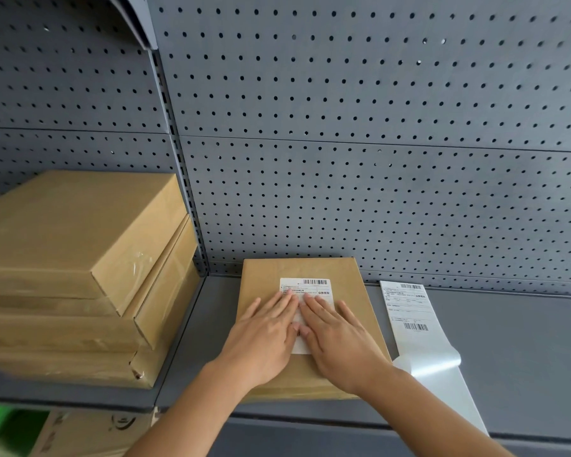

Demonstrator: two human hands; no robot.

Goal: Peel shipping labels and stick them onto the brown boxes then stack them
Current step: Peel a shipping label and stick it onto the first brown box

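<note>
Two bare hands on show here: the left hand (264,334) and the right hand (340,341), bare from knuckle to wrist. Behind them come the left forearm (195,410) and the right forearm (426,410), uncovered too, bare right down to the bottom edge of view.

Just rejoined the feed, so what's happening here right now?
A person presses the left hand and the right hand, fingers flat, onto a shipping label on a brown box lying on the grey shelf. A label strip with one more label lies right of it. A stack of brown boxes sits on the left.
</note>
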